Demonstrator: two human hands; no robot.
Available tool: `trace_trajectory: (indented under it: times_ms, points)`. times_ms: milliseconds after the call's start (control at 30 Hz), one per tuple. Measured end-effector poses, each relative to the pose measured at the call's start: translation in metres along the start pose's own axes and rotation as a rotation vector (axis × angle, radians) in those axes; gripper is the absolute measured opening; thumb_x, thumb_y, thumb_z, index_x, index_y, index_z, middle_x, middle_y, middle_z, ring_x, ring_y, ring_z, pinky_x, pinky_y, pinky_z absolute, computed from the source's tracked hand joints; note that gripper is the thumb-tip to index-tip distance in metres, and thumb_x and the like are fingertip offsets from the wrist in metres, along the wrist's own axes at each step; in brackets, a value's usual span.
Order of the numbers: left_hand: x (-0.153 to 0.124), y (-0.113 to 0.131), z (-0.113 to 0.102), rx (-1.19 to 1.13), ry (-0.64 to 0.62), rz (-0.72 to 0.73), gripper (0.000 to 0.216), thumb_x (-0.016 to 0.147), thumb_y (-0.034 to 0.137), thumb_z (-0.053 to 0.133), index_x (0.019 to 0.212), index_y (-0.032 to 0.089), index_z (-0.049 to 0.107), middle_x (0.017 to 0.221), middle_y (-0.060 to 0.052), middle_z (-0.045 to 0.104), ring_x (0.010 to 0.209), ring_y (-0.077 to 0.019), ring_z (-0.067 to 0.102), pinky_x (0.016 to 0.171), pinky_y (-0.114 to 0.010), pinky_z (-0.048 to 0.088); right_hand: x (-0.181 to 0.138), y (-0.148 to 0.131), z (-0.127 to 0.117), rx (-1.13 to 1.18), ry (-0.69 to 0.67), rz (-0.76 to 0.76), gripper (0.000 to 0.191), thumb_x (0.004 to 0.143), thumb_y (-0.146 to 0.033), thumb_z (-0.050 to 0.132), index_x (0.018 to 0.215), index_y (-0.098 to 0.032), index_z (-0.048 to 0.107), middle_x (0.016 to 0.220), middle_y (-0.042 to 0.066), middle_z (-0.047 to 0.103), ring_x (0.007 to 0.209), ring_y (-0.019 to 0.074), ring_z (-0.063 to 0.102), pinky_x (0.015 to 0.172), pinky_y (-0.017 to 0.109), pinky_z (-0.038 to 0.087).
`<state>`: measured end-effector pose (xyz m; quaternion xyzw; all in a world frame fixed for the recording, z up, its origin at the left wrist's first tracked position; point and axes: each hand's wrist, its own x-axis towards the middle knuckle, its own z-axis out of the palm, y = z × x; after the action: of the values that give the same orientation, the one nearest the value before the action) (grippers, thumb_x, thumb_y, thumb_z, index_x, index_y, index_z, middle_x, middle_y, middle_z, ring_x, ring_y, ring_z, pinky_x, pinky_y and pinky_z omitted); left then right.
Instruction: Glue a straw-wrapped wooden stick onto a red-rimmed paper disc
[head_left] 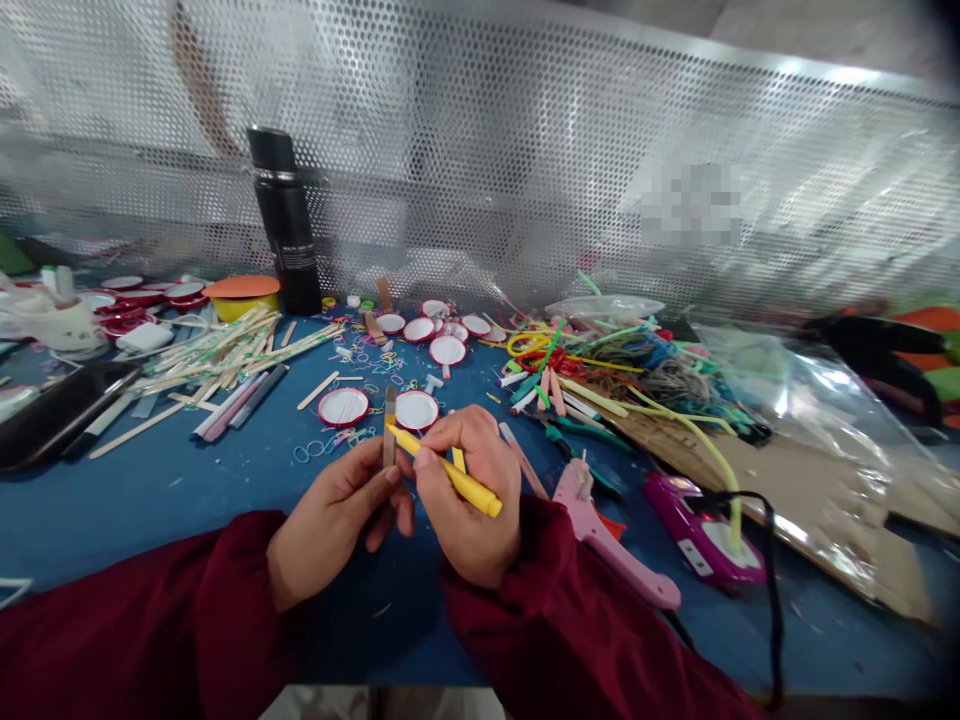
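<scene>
My left hand (pixel 337 515) is closed on a small wooden stick (pixel 389 425), holding it upright just above the blue table (pixel 150 490). My right hand (pixel 469 500) is closed on a yellow marker (pixel 450 472), its tip lying against the stick. Both sleeves are dark red. Two red-rimmed white discs (pixel 343 406) lie just beyond the hands.
A pink glue gun (pixel 600 525) and a purple one (pixel 701 535) lie to the right, beside cardboard (pixel 810 480) and a heap of coloured straws (pixel 622 365). Wooden sticks (pixel 225 350), a black flask (pixel 285 220) and a phone (pixel 52 410) sit left. A perforated metal screen (pixel 525 150) stands behind.
</scene>
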<state>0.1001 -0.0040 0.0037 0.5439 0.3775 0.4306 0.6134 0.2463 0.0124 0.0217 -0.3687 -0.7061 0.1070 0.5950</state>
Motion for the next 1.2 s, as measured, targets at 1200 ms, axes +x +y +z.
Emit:
trace_trajectory:
  times_ms: [1200]
  points:
    - [-0.0033, 0.003, -0.0008, -0.029, -0.003, -0.026, 0.026, 0.096, 0.044, 0.053, 0.095, 0.019, 0.048, 0.061, 0.002, 0.061, 0.043, -0.0065, 0.037, 0.042, -0.017, 0.028, 0.0002, -0.0052, -0.0049, 0.017, 0.032, 0.037, 0.012, 0.079, -0.015, 0.054, 0.071, -0.022, 0.053, 0.067, -0.002, 0.057, 0.067, 0.0157, 0.057, 0.073, 0.036, 0.045]
